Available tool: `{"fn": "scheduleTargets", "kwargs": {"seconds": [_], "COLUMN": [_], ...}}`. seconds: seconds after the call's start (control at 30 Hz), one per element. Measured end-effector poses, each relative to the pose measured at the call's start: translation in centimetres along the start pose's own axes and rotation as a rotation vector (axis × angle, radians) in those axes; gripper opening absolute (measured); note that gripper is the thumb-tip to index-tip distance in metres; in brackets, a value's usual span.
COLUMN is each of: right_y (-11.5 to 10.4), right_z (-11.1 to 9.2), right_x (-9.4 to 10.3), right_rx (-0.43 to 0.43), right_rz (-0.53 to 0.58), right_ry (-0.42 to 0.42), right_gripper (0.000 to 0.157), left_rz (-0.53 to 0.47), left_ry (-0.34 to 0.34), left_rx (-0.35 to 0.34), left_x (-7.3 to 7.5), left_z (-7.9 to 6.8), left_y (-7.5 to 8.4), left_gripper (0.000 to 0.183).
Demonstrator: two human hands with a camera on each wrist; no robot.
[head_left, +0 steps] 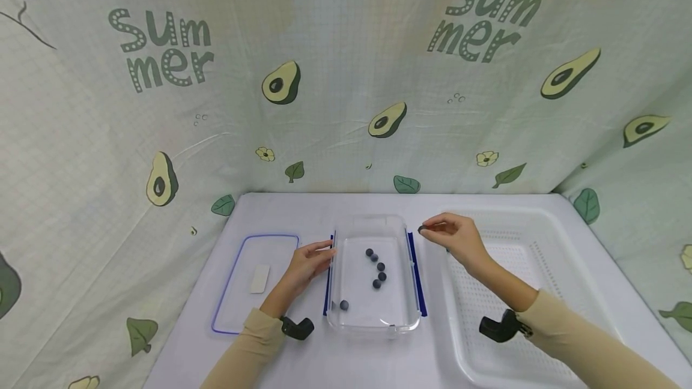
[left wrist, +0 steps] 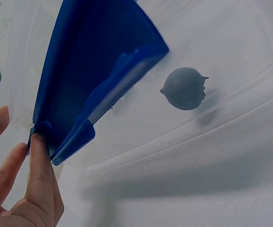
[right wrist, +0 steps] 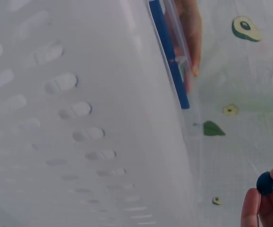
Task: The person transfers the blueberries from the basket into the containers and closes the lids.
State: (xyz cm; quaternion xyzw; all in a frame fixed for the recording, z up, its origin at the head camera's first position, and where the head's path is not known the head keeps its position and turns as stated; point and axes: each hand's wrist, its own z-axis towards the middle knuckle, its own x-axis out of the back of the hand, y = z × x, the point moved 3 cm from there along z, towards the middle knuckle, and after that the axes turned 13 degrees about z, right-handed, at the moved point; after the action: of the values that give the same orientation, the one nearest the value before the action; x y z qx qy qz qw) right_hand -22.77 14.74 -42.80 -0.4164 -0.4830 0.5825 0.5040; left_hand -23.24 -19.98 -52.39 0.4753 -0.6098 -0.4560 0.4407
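Observation:
A clear plastic food box (head_left: pixel 357 317) with blue side latches (head_left: pixel 416 275) stands open in the middle of the table. Several dark blueberries (head_left: pixel 381 266) lie inside, one of them (head_left: pixel 344 305) apart at the near left corner. My left hand (head_left: pixel 303 269) is at the box's left side; in the left wrist view its fairly straight fingers (left wrist: pixel 40 175) touch the base of the flipped-out blue latch (left wrist: pixel 75 71). Right of the box's far end, my right hand (head_left: pixel 456 239) pinches a single blueberry (right wrist: pixel 267 183) between thumb and fingertips, raised above the table.
A white perforated basket (head_left: pixel 454 341) takes up the right of the table, under my right forearm. On the left lies a clear lid with a blue seal (head_left: pixel 232 275), a pale rectangular piece (head_left: pixel 260 279) on it. A printed curtain (head_left: pixel 335 155) hangs behind.

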Motion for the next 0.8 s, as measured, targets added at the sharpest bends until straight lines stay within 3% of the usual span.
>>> {"fn": "scheduleTargets", "kwargs": {"seconds": [0.33, 0.8], "right_y": [0.5, 1.6], "right_z": [-0.6, -1.4], "right_x": [-2.1, -4.1], "right_rx": [-0.062, -0.16], "right_rz": [-0.037, -0.002], "right_ry": [-0.105, -0.24], "right_gripper": [0.022, 0.023], "left_rz": [-0.001, 0.003], "left_ry": [0.02, 0.016], "left_rx": [0.041, 0.044], "left_x": [-0.2, -0.2], "left_z": [0.0, 0.2], "left_y": [0.2, 0.1], "left_gripper": [0.046, 0.046]}}
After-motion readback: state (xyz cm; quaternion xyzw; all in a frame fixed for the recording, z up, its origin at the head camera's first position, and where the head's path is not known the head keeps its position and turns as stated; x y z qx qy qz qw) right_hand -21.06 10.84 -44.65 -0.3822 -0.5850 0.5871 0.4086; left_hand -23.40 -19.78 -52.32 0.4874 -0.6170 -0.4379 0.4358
